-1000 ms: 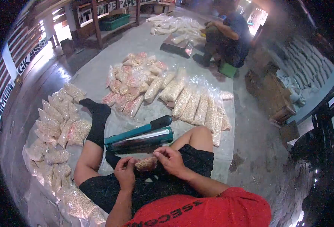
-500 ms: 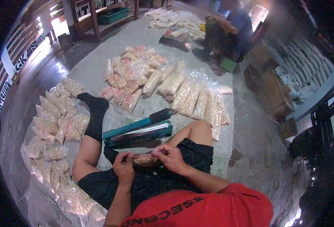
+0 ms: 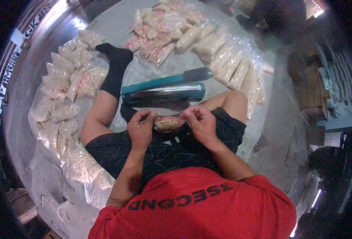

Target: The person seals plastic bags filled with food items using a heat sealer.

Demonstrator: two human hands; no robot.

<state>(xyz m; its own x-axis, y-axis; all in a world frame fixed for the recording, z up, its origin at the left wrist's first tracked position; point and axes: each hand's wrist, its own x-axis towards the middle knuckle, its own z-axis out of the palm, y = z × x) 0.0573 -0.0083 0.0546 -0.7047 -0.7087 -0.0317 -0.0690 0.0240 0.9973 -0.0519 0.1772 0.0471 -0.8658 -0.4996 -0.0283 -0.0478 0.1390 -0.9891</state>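
A small clear plastic bag of pale pieces with red print (image 3: 169,125) hangs between my hands over my lap. My left hand (image 3: 141,126) pinches its top left corner between thumb and finger. At the top right corner, my right hand (image 3: 202,122) pinches it the same way. Just beyond lies a teal hand-held bag sealer (image 3: 164,95), its long arm with a dark end (image 3: 198,74) raised a little above the base. What fills the bag is too small to name exactly.
Filled clear bags (image 3: 70,79) curve along my left side. More filled bags, some with red print (image 3: 162,30), lie ahead, and a row of longer ones (image 3: 234,67) lies ahead right. A wooden box (image 3: 313,93) stands at right; another person (image 3: 279,16) sits at the far right.
The view has tilted downward, so the surroundings sit higher in the picture. Both hands still pinch the bag, which now shows its pale contents and red top more plainly.
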